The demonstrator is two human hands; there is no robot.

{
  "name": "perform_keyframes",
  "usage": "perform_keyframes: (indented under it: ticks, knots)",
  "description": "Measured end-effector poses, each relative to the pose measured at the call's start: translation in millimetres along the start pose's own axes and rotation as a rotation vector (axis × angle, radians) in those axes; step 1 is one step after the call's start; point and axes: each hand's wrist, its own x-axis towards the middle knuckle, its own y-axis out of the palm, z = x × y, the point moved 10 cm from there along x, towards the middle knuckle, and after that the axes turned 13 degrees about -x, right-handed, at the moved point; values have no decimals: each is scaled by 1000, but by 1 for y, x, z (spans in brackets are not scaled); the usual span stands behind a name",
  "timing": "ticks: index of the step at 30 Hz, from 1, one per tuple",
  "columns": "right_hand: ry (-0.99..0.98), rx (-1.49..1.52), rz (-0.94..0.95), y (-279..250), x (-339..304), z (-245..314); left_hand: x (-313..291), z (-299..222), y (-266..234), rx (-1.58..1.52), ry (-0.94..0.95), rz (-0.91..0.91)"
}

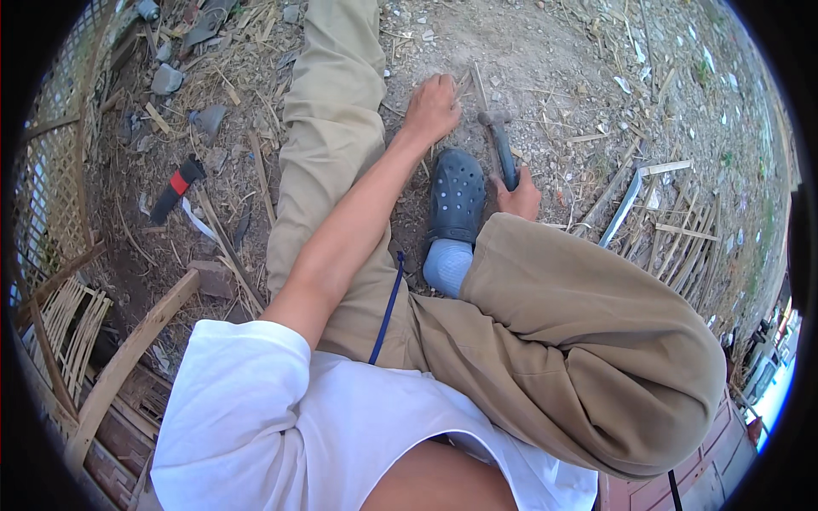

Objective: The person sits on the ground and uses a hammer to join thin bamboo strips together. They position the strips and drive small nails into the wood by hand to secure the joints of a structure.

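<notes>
My left hand point(433, 111) is low over the dirt ground, its fingers curled closed. A thin wooden strip point(480, 85) lies just beyond its fingertips; whatever the fingers pinch, if anything, is hidden or too small to name. To the right, my right hand point(520, 201), partly hidden by my bent knee, is wrapped round the lower end of a hammer point(503, 155) with a dark handle. The hammer's head points away from me, close to the strip. Between the hands rests my foot in a dark clog point(457, 194).
On the right are a pile of thin wooden slats point(686, 228) and a bent pale-blue strip point(625, 207). Leftward lie a black object with a red band point(177, 189), grey stones point(167, 79) and a wooden beam point(141, 353). A lattice panel point(51, 183) stands at the far left.
</notes>
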Motion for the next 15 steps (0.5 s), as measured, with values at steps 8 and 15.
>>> perform_keyframes:
  ticks: [8, 15]
  knots:
    - [52, -36, -19, -10, 5, -10, -5, -33, 19, -169, 165, -12]
    - [29, 136, 4, -7, 2, 8, -14, -29, 13, -126, 398, 143]
